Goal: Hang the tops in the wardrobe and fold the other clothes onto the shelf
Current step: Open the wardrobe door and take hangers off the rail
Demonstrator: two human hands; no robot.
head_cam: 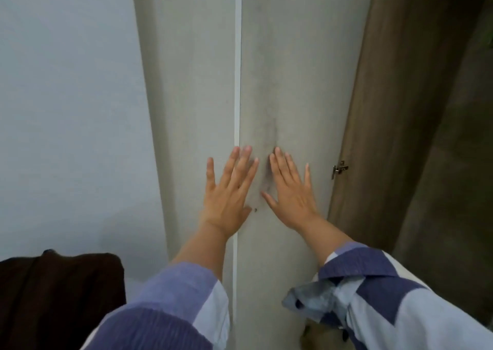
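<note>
A pale grey wardrobe door (298,77) fills the middle of the head view, with a thin white seam (237,83) running down beside it. My left hand (228,192) lies flat with straight fingers across the seam. My right hand (290,189) lies flat on the grey door just to its right. Neither hand holds anything. To the right, a brown wooden door (381,109) stands open, showing a metal hinge (339,169) on its inner face. The dark wardrobe interior (448,176) lies behind it. No clothes on hangers are visible.
A dark brown cloth (58,296) lies at the lower left. A plain white wall (69,109) stands to the left of the wardrobe. My blue and white sleeves (373,291) cover the lower part of the view.
</note>
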